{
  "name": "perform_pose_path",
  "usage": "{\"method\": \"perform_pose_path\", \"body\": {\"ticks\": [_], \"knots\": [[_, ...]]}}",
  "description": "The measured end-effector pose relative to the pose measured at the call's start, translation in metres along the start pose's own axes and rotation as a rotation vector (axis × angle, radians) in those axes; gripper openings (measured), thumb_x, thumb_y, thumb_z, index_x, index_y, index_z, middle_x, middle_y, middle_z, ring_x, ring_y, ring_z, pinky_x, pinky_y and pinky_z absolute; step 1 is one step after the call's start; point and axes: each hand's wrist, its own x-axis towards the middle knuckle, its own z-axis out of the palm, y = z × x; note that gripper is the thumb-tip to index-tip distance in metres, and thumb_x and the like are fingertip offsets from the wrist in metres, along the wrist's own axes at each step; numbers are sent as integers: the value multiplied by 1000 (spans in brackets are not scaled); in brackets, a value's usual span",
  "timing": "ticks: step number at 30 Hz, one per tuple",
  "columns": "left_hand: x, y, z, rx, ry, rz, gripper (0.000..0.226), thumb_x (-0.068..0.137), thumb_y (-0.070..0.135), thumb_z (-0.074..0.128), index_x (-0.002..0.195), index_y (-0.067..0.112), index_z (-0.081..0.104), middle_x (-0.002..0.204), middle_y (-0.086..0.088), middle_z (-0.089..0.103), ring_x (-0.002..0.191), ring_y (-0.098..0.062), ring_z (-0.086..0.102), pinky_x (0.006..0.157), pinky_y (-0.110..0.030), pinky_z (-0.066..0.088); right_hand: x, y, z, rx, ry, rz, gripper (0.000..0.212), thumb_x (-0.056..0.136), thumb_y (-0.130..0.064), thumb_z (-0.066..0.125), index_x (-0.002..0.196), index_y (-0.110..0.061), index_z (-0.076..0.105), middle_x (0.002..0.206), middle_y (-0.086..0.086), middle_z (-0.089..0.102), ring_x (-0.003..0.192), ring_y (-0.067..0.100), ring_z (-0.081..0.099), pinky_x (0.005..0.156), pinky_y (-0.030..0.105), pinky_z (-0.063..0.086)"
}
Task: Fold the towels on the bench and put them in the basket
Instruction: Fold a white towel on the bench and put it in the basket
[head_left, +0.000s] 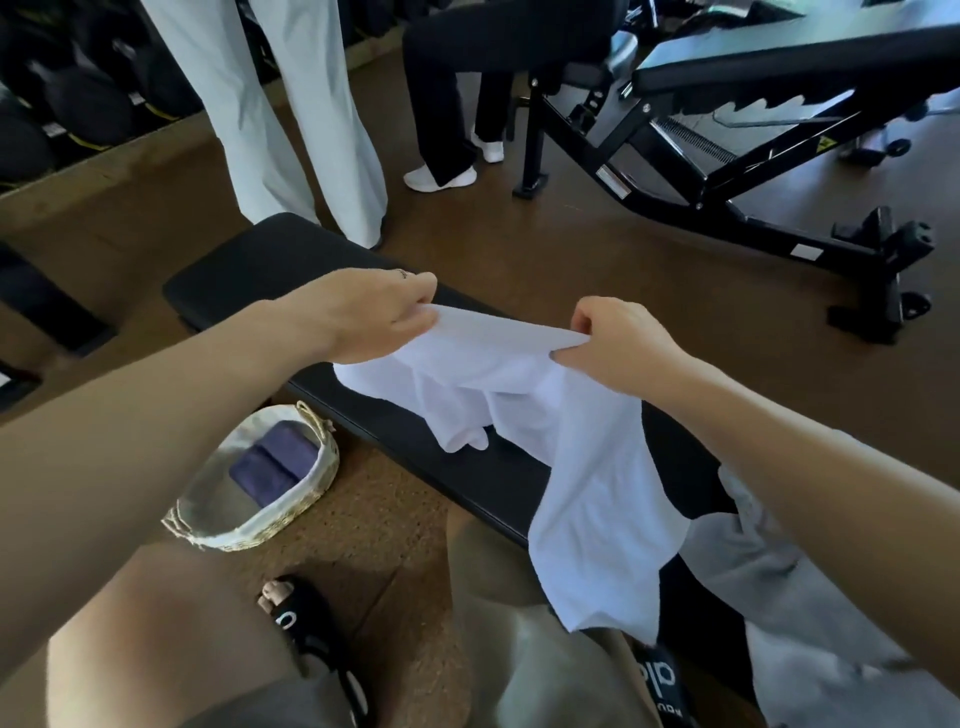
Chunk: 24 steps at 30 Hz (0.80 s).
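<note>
Between left hand (374, 317) and right hand (613, 338), fingers pinch an unfolded white towel (519, 395). Purple folded towels (275, 462) already occupy basket (260, 530); grey towel (769, 597) remains.

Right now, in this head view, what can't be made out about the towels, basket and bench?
- Basket: the left forearm covers its left part; only a purple towel shows inside.
- Grey towel: partly under the right arm, cut off by the frame's edge.
- White towel: both hands, left hand and right hand, cover the pinched corners.
- Bench: its near end is hidden by towels.
</note>
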Motion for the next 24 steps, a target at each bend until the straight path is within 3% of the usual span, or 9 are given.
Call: {"method": "perform_pose_path", "body": {"ticks": [4, 7, 9, 11, 16, 18, 20, 22, 24], "knots": [[16, -4, 0, 151, -31, -23, 26, 107, 27, 34, 108, 7, 51, 73, 5, 33, 64, -18, 42, 58, -27, 32, 12, 2, -16, -89, -63, 46, 26, 81, -38, 76, 81, -19, 57, 84, 2, 63, 70, 19, 57, 56, 29, 39], [29, -7, -16, 1, -14, -129, 29, 107, 25, 36, 124, 6, 49, 76, 1, 28, 78, -21, 44, 71, -36, 43, 20, 5, -41, -142, 36, 86, 21, 83, -34, 76, 82, -22, 58, 81, -1, 62, 71, 18, 56, 57, 28, 36], [34, -17, -30, -4, 111, -192, 27, 106, 15, 40, 129, 3, 46, 88, -14, 37, 80, -26, 52, 71, -37, 52, 22, 6, -65, -146, 197, 90, 21, 85, -36, 74, 86, -22, 59, 82, -3, 60, 75, 21, 57, 63, 30, 38], [43, -30, -54, -9, 359, -247, 24, 108, 11, 39, 128, -2, 45, 100, -28, 51, 83, -42, 60, 65, -43, 45, 23, 4, -90, -147, 379, 65, 19, 88, -35, 71, 92, -20, 60, 86, 0, 62, 81, 24, 56, 70, 32, 38], [56, -47, -93, 220, 664, -255, 20, 100, 6, 32, 113, 0, 46, 109, -27, 49, 87, -43, 46, 73, -49, 33, 3, -10, -124, -327, 622, -75, 11, 92, -27, 65, 98, -18, 61, 83, 6, 60, 75, 28, 49, 71, 36, 33], [52, -55, -88, 263, 677, -249, 16, 97, 6, 37, 111, 1, 43, 110, -26, 48, 87, -42, 44, 74, -47, 31, -11, -14, -114, -380, 539, -93, 15, 90, -27, 67, 101, -18, 62, 78, 4, 56, 67, 25, 49, 63, 30, 31], [43, -60, -66, 327, 589, -177, 17, 90, -1, 48, 107, 0, 45, 106, -28, 49, 84, -44, 47, 73, -51, 36, -23, -14, -86, -433, 339, -60, 16, 89, -29, 65, 102, -21, 63, 81, 1, 56, 72, 24, 51, 56, 28, 32], [30, -57, -32, 347, 455, -60, 20, 80, -10, 56, 97, 0, 50, 94, -28, 51, 76, -45, 52, 66, -52, 41, -33, -12, -45, -422, 73, -31, 18, 89, -31, 59, 105, -24, 63, 98, 0, 59, 93, 27, 56, 72, 33, 48], [13, -51, 8, 353, 298, 2, 20, 78, -10, 59, 92, 3, 55, 90, -21, 54, 73, -41, 56, 64, -50, 45, -44, -9, -1, -348, -205, -14, 23, 92, -33, 56, 113, -25, 60, 110, 0, 59, 105, 27, 57, 91, 39, 50]]}}
